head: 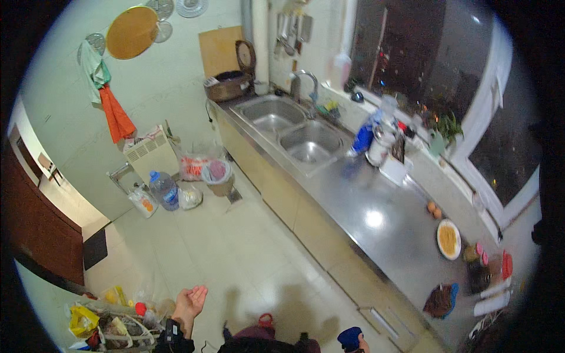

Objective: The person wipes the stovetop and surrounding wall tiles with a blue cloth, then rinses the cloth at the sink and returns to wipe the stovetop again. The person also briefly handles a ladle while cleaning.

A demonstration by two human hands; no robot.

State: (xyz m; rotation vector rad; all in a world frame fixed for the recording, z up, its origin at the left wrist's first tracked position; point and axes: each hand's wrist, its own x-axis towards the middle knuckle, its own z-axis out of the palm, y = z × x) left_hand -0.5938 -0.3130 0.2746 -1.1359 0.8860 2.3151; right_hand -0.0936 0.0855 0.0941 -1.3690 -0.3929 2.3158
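My left hand (192, 302) is held out over the tiled floor at the lower left, palm showing, fingers slightly curled and nothing in it. A black device sits on that wrist. Low in the picture, my right hand (363, 343) is partly cut off by the lower edge, against a small dark blue object (349, 338) that it appears to grip. It is close to the cabinet front, near a drawer handle (384, 321). The steel countertop (335, 198) runs along the right, bearing an oval plate of yellowish food (449, 239) and brown eggs (434, 210).
A double sink (311, 143) and an open rice cooker (228, 86) stand at the counter's far end. On the floor are a large water bottle (164, 190), bags and a lined bin (218, 178). A rack with bags (119, 328) stands at lower left.
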